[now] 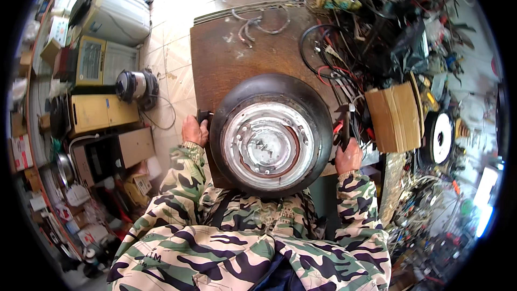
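A round, dark-shelled cooker body (318,99) sits on the brown table directly in front of me. Its exposed silver metal face (266,148) has stepped rings, with small fittings around it. My left hand (195,131) is closed at the cooker's left side, on a small black piece (204,116) that looks like a side handle. On the other side, my right hand (349,157) is wrapped round a black-handled tool (353,123) that looks like pliers, pointing away from me. Part of that tool is lost against the dark clutter behind it.
Loose grey cable (249,26) lies at the table's (215,70) far end. Black and red wires (328,48) tangle along its right, beside a cardboard box (396,117) and heaped parts. On the floor at left stand another cooker (129,86) and several boxy appliances (105,113).
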`<state>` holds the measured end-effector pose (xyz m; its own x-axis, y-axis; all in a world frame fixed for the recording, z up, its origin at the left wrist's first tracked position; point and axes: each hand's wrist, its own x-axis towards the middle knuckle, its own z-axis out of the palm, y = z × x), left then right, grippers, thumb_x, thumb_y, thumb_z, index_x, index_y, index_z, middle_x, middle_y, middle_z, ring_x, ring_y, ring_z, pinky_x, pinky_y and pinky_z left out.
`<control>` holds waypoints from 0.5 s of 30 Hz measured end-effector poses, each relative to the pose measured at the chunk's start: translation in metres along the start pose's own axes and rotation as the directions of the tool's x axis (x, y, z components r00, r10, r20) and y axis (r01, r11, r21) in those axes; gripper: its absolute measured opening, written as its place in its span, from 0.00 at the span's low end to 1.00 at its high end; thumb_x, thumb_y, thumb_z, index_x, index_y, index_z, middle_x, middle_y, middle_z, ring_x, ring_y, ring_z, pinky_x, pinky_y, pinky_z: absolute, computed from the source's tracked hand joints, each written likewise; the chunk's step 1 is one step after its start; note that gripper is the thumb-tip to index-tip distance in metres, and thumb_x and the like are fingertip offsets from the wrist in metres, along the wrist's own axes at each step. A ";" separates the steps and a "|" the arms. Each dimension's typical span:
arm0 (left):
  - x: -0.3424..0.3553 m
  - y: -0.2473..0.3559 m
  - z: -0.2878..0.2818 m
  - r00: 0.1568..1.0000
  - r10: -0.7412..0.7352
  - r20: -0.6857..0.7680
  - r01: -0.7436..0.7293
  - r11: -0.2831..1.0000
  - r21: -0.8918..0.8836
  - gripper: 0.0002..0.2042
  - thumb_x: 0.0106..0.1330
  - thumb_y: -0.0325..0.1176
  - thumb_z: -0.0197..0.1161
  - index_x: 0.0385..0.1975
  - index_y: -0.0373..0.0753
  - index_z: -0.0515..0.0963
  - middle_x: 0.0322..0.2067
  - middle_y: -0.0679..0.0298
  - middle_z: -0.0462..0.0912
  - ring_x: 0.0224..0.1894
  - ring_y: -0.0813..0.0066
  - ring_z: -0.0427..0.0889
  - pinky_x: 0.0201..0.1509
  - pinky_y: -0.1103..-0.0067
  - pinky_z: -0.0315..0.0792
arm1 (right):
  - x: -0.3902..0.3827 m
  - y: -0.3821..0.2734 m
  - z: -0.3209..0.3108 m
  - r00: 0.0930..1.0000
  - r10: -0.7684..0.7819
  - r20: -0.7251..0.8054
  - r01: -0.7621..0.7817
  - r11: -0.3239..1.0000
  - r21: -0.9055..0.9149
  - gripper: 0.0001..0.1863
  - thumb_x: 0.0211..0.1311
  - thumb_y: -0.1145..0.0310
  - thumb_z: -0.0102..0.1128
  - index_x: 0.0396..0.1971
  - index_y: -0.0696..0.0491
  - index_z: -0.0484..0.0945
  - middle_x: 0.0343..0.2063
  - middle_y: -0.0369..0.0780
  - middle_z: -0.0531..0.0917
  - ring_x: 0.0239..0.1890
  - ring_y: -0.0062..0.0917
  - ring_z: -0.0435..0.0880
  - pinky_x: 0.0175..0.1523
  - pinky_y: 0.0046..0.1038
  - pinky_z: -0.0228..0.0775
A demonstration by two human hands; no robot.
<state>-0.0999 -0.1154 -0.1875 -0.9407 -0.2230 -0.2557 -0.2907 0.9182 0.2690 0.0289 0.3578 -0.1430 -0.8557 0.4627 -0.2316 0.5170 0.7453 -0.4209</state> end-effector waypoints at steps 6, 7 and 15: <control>-0.071 -0.012 0.005 0.974 -0.227 -0.009 0.224 0.965 -0.139 0.17 0.65 0.37 0.72 0.38 0.28 0.74 0.37 0.39 0.81 0.43 0.33 0.80 0.49 0.50 0.73 | 0.109 -0.010 0.012 0.772 -0.595 -0.222 0.599 0.799 -0.061 0.14 0.55 0.76 0.66 0.41 0.60 0.75 0.37 0.57 0.82 0.42 0.60 0.82 0.45 0.55 0.74; -0.082 -0.012 0.012 0.973 -0.231 -0.003 0.228 0.962 -0.151 0.17 0.66 0.37 0.71 0.38 0.29 0.74 0.37 0.39 0.80 0.42 0.33 0.80 0.48 0.49 0.73 | 0.125 -0.005 0.025 0.600 -0.686 -0.412 0.709 0.694 -0.123 0.14 0.55 0.76 0.64 0.41 0.60 0.75 0.37 0.57 0.82 0.42 0.60 0.81 0.45 0.55 0.74; -0.187 0.023 0.037 0.869 -0.494 0.024 0.482 0.835 -0.265 0.17 0.67 0.39 0.70 0.39 0.31 0.74 0.35 0.41 0.81 0.41 0.33 0.81 0.47 0.50 0.73 | 0.211 -0.099 0.018 0.757 -0.596 0.269 0.635 0.768 -0.085 0.08 0.60 0.76 0.60 0.36 0.59 0.72 0.34 0.58 0.82 0.42 0.62 0.83 0.46 0.56 0.75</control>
<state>0.0760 -0.0404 -0.1683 -0.6694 -0.6398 -0.3775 -0.7429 0.5724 0.3471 -0.2030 0.3727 -0.1655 -0.9616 -0.2232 -0.1599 -0.1448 0.9071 -0.3953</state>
